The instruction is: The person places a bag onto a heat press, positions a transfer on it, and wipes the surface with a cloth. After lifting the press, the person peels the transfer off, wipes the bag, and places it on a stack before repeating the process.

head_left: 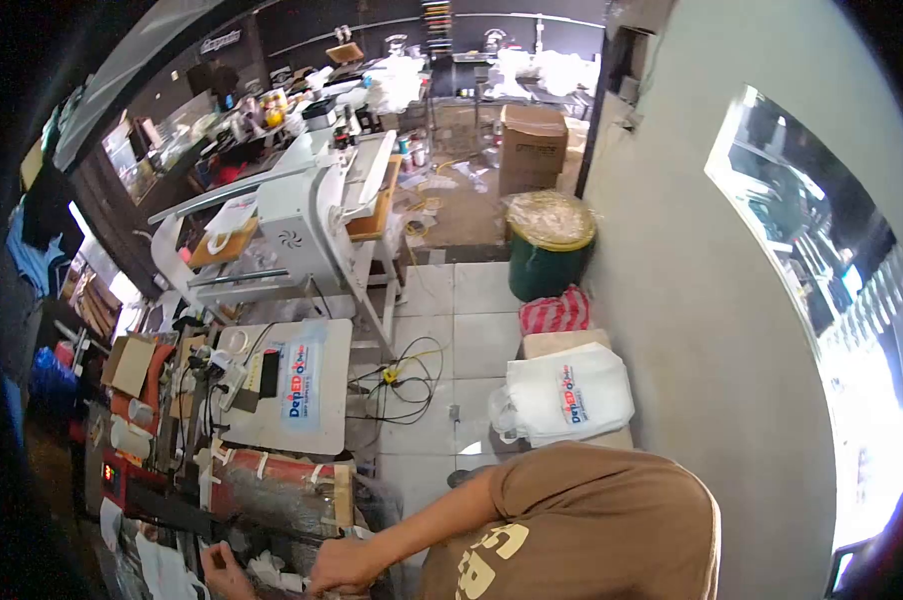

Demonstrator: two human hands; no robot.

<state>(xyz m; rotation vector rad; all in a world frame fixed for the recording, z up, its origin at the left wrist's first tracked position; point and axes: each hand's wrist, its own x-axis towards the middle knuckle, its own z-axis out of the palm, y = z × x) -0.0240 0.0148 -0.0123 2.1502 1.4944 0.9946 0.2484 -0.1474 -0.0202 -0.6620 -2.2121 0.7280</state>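
At the bottom edge, my left hand [227,573] is beside a red device with a lit display [114,478] and its dark bar [172,508]. Its fingers are bent, the thumb and fingertips close together; what they hold, if anything, is too small to make out. My right hand [342,567] is closed in a fist to the right, its grip hidden from above. Crumpled white material [275,572] lies between the two hands. Just beyond them is a roll wrapped in clear plastic [277,490], with a wooden end piece [344,495]. White sheets [162,565] lie left of my left hand.
Ahead is a pale board [322,400] bearing a printed plastic piece [297,385], with a power strip [234,380] alongside. Black cables [412,395] coil on the tiled floor. A stack of white printed bags [572,395] sits at right. Beyond stand a white machine [292,235] and green bin [547,265].
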